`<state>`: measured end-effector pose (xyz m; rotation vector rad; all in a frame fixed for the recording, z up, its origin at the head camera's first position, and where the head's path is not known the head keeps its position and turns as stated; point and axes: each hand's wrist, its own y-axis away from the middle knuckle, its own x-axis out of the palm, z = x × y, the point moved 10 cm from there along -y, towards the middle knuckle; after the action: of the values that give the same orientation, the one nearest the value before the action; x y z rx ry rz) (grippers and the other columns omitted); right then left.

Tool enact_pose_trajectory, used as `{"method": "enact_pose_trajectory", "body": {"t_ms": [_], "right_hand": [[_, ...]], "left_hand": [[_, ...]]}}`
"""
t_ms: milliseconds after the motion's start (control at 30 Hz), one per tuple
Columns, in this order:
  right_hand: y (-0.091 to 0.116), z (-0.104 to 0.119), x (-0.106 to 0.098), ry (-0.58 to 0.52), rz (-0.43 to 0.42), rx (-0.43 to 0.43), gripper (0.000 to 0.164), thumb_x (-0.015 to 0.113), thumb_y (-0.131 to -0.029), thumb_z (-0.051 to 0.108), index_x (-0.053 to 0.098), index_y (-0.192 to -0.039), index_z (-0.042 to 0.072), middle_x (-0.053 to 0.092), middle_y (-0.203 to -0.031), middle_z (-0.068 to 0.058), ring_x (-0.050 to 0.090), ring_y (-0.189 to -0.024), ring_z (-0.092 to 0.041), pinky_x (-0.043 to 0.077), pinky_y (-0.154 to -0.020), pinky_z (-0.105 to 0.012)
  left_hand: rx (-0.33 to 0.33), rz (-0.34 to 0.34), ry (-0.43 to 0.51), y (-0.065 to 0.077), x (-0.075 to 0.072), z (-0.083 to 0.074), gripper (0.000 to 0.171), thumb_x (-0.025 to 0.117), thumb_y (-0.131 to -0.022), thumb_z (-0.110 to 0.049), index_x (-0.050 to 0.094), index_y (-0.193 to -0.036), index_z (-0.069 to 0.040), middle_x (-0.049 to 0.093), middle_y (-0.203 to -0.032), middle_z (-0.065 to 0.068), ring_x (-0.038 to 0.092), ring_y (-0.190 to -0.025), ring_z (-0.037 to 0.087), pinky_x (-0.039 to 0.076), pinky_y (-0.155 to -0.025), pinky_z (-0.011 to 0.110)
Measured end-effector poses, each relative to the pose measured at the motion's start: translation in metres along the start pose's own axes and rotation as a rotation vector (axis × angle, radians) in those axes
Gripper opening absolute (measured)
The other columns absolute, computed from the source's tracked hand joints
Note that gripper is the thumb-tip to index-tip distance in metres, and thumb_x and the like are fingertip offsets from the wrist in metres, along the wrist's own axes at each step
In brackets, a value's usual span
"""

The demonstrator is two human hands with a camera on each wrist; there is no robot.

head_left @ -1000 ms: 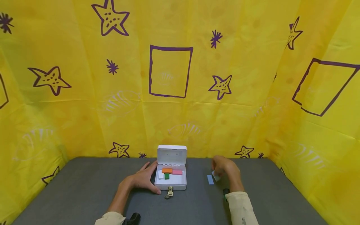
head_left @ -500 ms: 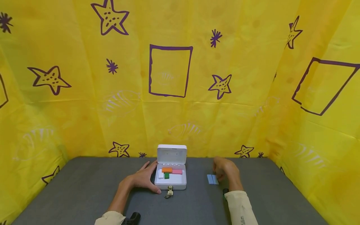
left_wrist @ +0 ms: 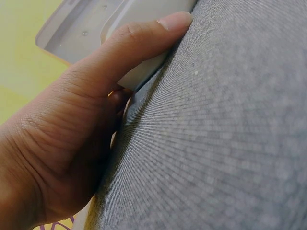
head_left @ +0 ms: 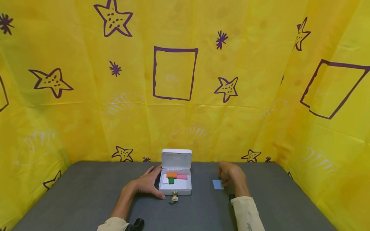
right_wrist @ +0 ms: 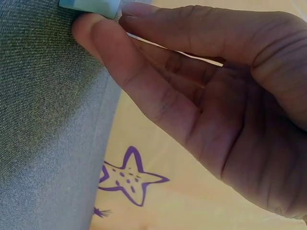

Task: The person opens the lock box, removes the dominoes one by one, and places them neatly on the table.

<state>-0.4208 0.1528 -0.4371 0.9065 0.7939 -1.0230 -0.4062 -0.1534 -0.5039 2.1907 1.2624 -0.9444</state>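
Note:
A white metal cash box stands with its lid raised. My left hand holds its left side, thumb at the front corner and the other fingers round toward the back. Inside lie an orange block, a pink block, a white block and a green block. To the right of the box, light blue blocks lie side by side on the table. My right hand pinches the right one by its end; the right wrist view shows fingertips at a pale blue block.
A key ring with keys hangs from the lock on the box's front. The grey cloth-covered table extends to a yellow curtain with purple starfish drawings behind and at the sides.
My right hand has turned the tilted right light blue block straight and brought it up against the other, closing the gap. My left hand and the box stay where they were.

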Motion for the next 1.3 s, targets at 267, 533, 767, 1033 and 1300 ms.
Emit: {"method": "enact_pose_trajectory", "body": {"t_ms": [267,533,767,1033,1300], "right_hand": [[0.006,0.004,0.005,0.127,0.051,-0.030,0.047,0.091,-0.073,-0.001,0.069,-0.109,0.019,0.065,-0.099,-0.004,0.056,-0.077,-0.020,0.050,-0.066,-0.033],[0.008,0.006,0.009,0.164,0.074,-0.012,0.047,0.095,-0.070,0.004,0.065,-0.101,0.024,0.058,-0.098,-0.003,0.051,-0.083,-0.025,0.046,-0.066,-0.038],[0.006,0.004,0.010,0.166,0.080,0.014,0.044,0.095,-0.071,0.005,0.064,-0.098,0.022,0.056,-0.092,-0.003,0.048,-0.078,-0.023,0.042,-0.062,-0.035],[0.004,0.003,0.013,0.155,0.085,0.015,0.041,0.094,-0.073,0.005,0.063,-0.096,0.019,0.055,-0.090,-0.004,0.047,-0.075,-0.023,0.039,-0.061,-0.033],[0.005,0.001,0.013,0.167,0.072,0.018,0.040,0.094,-0.073,0.007,0.063,-0.095,0.020,0.056,-0.089,-0.004,0.049,-0.075,-0.022,0.040,-0.061,-0.033]], "left_hand": [[-0.022,0.013,-0.011,-0.001,0.001,0.001,0.134,0.090,-0.067,-0.060,0.015,-0.168,-0.013,0.022,-0.175,0.012,0.002,-0.163,0.047,-0.001,-0.130,0.071],[-0.004,0.019,-0.009,0.003,-0.001,-0.009,0.132,0.090,-0.068,-0.057,0.015,-0.167,-0.010,0.023,-0.173,0.017,0.003,-0.160,0.053,0.001,-0.127,0.076],[-0.007,0.018,-0.013,0.002,-0.002,-0.008,0.133,0.089,-0.068,-0.058,0.015,-0.167,-0.011,0.022,-0.174,0.016,0.003,-0.160,0.052,0.002,-0.127,0.076],[-0.035,0.024,-0.030,0.003,-0.001,-0.004,0.133,0.089,-0.069,-0.059,0.014,-0.168,-0.012,0.021,-0.175,0.015,0.002,-0.160,0.054,0.005,-0.126,0.078],[-0.035,0.029,-0.024,0.002,0.000,-0.004,0.133,0.089,-0.069,-0.059,0.013,-0.168,-0.013,0.021,-0.175,0.014,0.002,-0.161,0.051,0.002,-0.128,0.075]]}}
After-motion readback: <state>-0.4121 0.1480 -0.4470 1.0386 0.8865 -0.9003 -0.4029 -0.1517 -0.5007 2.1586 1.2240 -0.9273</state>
